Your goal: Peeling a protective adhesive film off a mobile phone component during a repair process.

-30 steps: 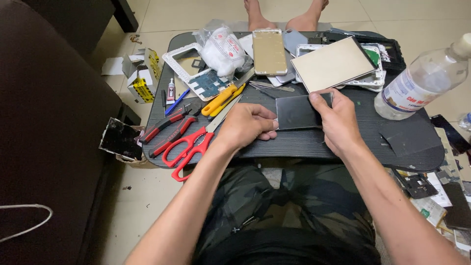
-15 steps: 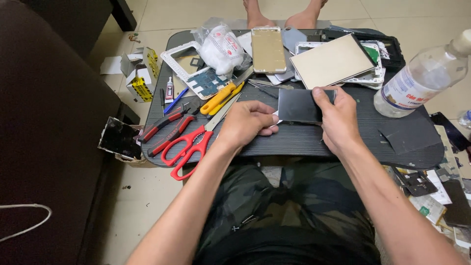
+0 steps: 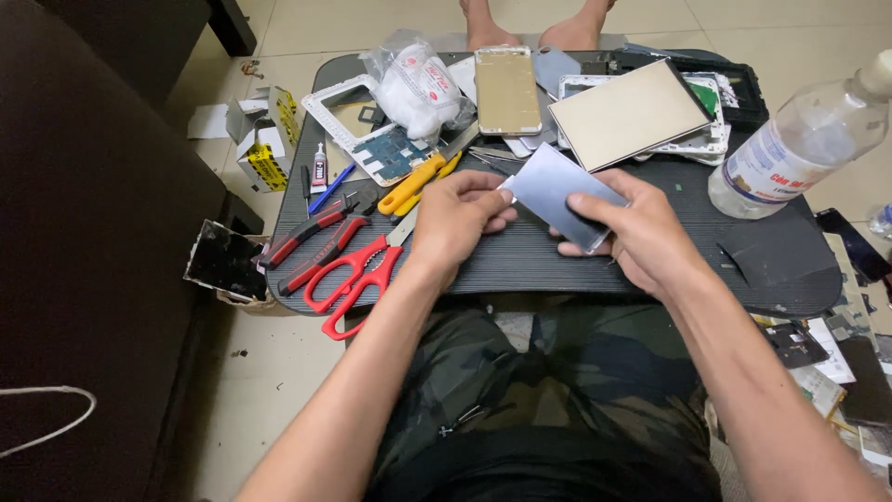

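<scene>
While hands grip a panel, the bag (clear) holds white wads.

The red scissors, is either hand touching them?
No, the red scissors lie alone on the table; both hands hold a grey sheet.

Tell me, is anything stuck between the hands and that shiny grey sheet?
No, nothing visible is. The right hand holds the grey sheet directly, thumb on top and fingers beneath. The left hand pinches its near corner with bare fingertips. The sheet is lifted off the black tray table, and the red scissors lie off to the left.
</scene>
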